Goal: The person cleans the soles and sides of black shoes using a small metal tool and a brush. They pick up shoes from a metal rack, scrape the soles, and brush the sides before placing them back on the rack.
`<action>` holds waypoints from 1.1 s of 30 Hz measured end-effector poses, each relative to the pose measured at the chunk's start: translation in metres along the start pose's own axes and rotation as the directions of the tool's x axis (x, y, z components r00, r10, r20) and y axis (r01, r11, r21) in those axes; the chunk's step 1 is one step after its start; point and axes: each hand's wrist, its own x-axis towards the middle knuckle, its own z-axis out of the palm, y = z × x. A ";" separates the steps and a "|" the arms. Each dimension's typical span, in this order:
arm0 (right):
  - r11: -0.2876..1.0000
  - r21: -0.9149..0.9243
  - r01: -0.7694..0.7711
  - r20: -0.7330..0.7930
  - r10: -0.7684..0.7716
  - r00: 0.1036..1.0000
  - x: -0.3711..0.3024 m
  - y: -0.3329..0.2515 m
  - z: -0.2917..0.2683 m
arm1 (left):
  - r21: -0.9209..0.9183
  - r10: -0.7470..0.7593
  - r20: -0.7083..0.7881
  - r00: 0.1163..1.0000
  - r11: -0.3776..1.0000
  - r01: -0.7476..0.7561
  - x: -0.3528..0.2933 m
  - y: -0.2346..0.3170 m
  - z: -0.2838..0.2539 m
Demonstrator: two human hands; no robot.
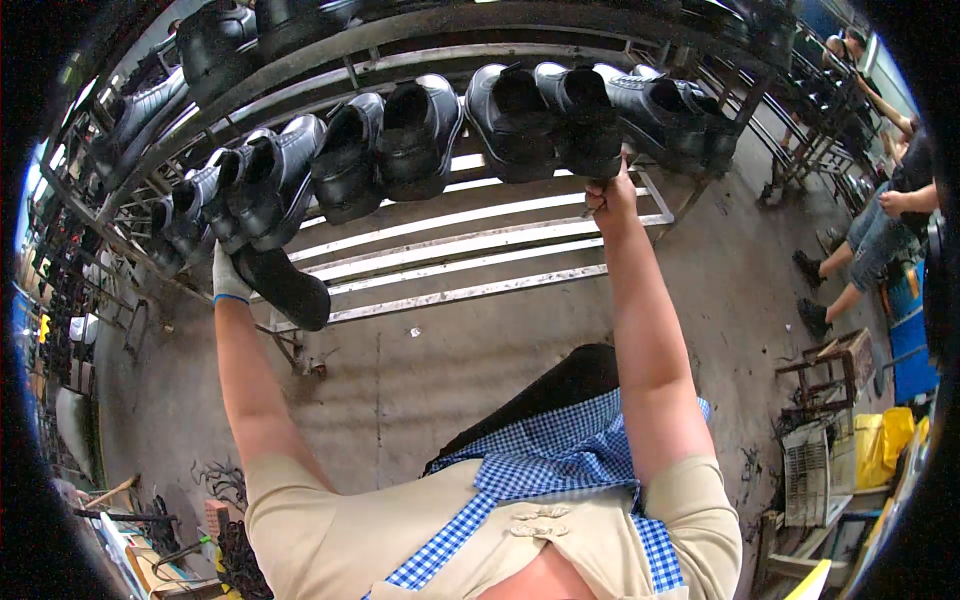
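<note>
My left hand (229, 274) wears a pale glove with a blue cuff and is raised at the left end of a shoe rack. Its fingers are mostly hidden behind a black shoe (290, 288), which it grips; the shoe hangs tilted below the shelf row. My right hand (612, 196) is bare and closed just under the heel of another black shoe (590, 125) on the shelf. One finger reaches up to that heel. Something small and thin shows at its curled fingers, too small to name. More black leather shoes (415, 135) stand along the shelf, heels toward me.
The metal rack (470, 290) has light slats low down and an upper shelf with more black shoes (215, 50). At right are a person (905, 190), a wooden stool (845, 365), a plastic crate (806, 475) and yellow material (883, 440). Clutter, including a brick (216, 520), lies lower left.
</note>
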 end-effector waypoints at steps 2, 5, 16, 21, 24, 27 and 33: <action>1.000 0.002 -0.002 0.026 0.002 1.000 0.008 0.007 -0.003 | 0.026 0.016 -0.054 0.998 1.000 -0.015 -0.015 -0.010 0.000; 0.999 -0.015 -0.037 -0.025 0.037 0.999 0.015 0.009 0.002 | 0.103 0.090 -0.198 0.976 0.992 -0.071 -0.066 -0.036 0.020; 0.876 -0.483 0.001 -0.011 -0.007 1.000 -0.071 0.048 -0.019 | 0.170 -0.067 -0.394 0.917 0.975 0.145 -0.235 -0.175 0.162; 0.833 -0.552 0.050 0.514 0.292 0.807 -0.201 0.082 -0.021 | 0.064 -0.151 -0.203 0.967 0.984 0.167 -0.269 -0.211 0.241; 0.865 -0.476 0.160 0.442 0.078 0.894 -0.221 0.090 -0.037 | -0.279 -0.475 -0.031 0.879 0.849 0.449 -0.283 -0.261 0.239; 0.916 -0.385 0.114 0.478 0.093 0.873 -0.227 0.079 -0.068 | -0.324 -0.633 0.170 0.756 0.688 0.649 -0.297 -0.268 0.255; 0.575 -0.593 0.564 0.522 -0.258 0.813 -0.248 0.027 -0.066 | 0.155 -0.634 0.355 0.686 0.764 0.626 -0.298 -0.257 0.275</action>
